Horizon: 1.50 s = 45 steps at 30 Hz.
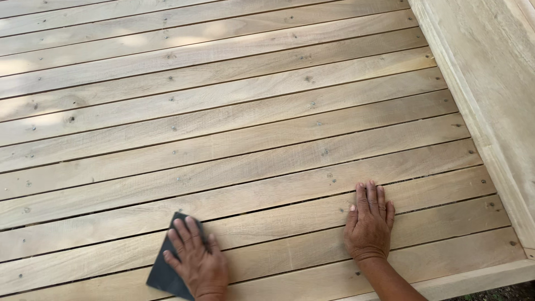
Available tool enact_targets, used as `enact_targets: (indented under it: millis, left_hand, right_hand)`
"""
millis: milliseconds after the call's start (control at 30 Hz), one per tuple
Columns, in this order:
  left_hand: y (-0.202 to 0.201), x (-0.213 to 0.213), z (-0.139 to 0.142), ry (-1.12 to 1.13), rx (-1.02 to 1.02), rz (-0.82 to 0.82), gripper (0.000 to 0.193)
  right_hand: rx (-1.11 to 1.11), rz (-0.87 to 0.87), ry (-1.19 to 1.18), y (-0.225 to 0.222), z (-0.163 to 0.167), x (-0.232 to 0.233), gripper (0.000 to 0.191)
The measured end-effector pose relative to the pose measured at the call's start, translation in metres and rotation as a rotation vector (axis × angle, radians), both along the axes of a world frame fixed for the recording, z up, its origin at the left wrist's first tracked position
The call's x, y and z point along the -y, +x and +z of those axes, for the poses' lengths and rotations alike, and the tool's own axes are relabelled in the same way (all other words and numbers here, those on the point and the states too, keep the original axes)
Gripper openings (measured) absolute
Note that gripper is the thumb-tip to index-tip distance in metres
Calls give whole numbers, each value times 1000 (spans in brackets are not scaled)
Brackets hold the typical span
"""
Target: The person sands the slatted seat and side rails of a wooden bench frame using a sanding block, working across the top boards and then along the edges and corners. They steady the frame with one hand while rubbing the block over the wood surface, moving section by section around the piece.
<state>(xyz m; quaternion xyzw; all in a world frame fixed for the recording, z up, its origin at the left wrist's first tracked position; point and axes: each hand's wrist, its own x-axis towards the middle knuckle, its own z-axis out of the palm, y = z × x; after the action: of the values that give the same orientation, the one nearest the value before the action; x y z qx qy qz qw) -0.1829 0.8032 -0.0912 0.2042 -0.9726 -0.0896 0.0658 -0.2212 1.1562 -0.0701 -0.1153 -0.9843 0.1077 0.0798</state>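
Note:
A surface of pale wooden slats (239,139) fills the view, with thin gaps and small nail marks along the boards. My left hand (196,257) presses flat on a dark grey sheet of sandpaper (161,273) lying on a slat near the bottom edge. Its fingers point up the boards and cover most of the sheet. My right hand (369,222) rests palm down on the bare slats to the right, fingers together, holding nothing.
A thick, pale wooden frame rail (485,95) runs down the right side of the slats. A second rail (473,278) closes the near edge at the bottom right. Dappled sunlight falls on the upper left boards.

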Motion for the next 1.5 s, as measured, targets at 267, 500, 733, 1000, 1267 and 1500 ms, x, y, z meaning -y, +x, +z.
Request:
enact_targets:
  millis: [267, 500, 733, 1000, 1267, 1500]
  left_hand:
    - [12, -167, 54, 301, 451, -1169, 64]
    - [38, -1, 48, -197, -36, -778, 64]
    - [43, -129, 38, -75, -53, -1071, 65]
    - [18, -441, 75, 391, 501, -1295, 59]
    - [34, -313, 113, 365, 769, -1335, 53]
    - [39, -358, 104, 313, 705, -1338, 54]
  right_hand:
    - [-76, 105, -94, 12, -2, -21, 54]
    - [65, 393, -145, 41, 21, -144, 51]
    - [135, 170, -206, 67, 29, -279, 49]
    - [129, -35, -627, 78, 43, -309, 52]
    - [134, 86, -632, 81, 58, -335, 56]
    - [63, 68, -762, 80, 53, -338, 62]
